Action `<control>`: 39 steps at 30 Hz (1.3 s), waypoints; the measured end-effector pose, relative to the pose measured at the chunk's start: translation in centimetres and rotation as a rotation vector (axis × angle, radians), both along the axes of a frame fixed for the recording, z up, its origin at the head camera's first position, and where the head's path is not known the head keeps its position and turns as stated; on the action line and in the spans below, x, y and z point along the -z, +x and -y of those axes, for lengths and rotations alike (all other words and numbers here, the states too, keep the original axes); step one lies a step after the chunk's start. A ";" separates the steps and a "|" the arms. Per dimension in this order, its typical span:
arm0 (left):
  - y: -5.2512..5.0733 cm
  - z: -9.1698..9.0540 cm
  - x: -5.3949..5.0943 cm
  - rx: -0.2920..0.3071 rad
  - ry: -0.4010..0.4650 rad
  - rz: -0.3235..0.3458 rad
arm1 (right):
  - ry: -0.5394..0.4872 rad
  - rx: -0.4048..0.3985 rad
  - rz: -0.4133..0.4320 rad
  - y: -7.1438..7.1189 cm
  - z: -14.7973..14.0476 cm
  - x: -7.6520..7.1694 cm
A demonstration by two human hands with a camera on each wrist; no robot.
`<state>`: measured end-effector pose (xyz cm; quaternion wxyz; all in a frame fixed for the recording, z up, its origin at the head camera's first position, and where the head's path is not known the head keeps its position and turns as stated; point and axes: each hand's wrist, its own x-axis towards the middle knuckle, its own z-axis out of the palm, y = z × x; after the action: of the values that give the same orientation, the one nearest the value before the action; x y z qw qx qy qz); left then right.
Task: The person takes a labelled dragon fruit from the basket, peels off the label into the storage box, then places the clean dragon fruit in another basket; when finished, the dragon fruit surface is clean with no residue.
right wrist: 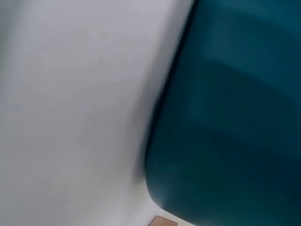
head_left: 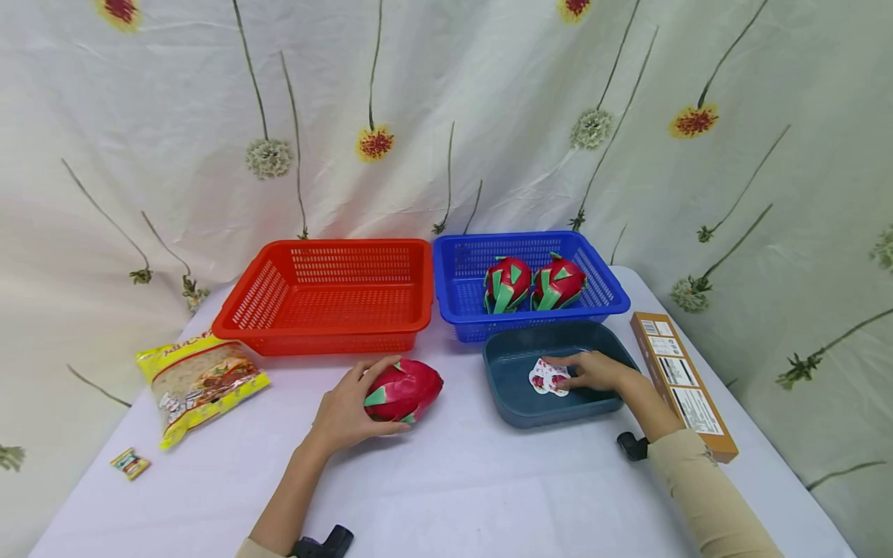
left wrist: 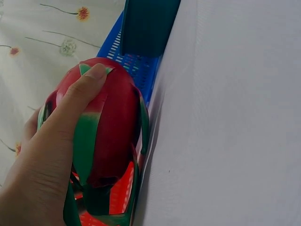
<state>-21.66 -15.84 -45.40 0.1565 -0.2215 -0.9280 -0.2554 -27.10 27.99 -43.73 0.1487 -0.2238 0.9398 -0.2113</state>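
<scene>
My left hand (head_left: 352,407) grips a red dragon fruit (head_left: 408,390) with green scales on the white table. In the left wrist view its thumb (left wrist: 87,87) lies along the fruit's skin. My right hand (head_left: 596,370) reaches into a dark teal tray (head_left: 509,415). Its thumb and forefinger stand apart at a few small white stickers (head_left: 540,381) printed with red fruit, on the tray floor. The right wrist view shows the tray's outer wall (right wrist: 225,132), which hides the right hand there. Two more dragon fruits (head_left: 508,285) sit in the blue basket (head_left: 456,333) behind the tray.
A red basket (head_left: 328,345) stands behind my left hand, beside the blue one. At left lie a yellow food packet (head_left: 202,380) and a small sachet (head_left: 130,463). A long orange-brown box (head_left: 684,384) lies right of the tray. Floral cloth (head_left: 418,93) hangs behind.
</scene>
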 end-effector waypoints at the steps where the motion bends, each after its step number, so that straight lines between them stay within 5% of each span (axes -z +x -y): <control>1: 0.0 0.0 0.0 0.000 0.000 -0.001 | 0.003 0.004 0.010 0.0 0.0 0.0; 6: 0.0 0.0 0.0 0.002 0.008 0.001 | -0.070 0.034 -0.069 0.4 -0.1 -0.8; 11: 0.0 0.0 0.0 0.009 0.007 0.000 | -0.270 0.120 -0.212 1.5 -1.3 -3.7; 16: 0.0 0.0 0.0 0.009 0.004 -0.006 | -0.381 0.395 -0.388 1.5 -4.1 -6.4; 19: 0.1 0.0 -0.1 0.006 0.008 -0.007 | -0.388 0.580 -0.439 0.5 -5.8 -6.4; 23: 0.0 0.0 -0.1 0.002 0.011 -0.001 | -0.382 0.673 -0.385 -1.0 -7.0 -5.2; 32: 0.0 -0.2 -0.5 0.031 0.066 0.053 | -0.559 0.652 -0.248 -2.1 -7.6 -2.9; 35: -0.4 -0.9 -1.5 0.062 0.092 0.053 | -0.603 0.641 -0.238 -2.2 -7.6 -2.7; 39: -1.4 -2.8 -4.2 0.128 0.150 0.005 | -0.732 0.629 -0.212 -2.3 -7.3 -2.6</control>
<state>-23.05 -13.04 -41.23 0.1537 -0.2674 -0.8906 -0.3343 -29.44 35.28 -41.12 -0.1071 0.0130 0.8359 -0.5381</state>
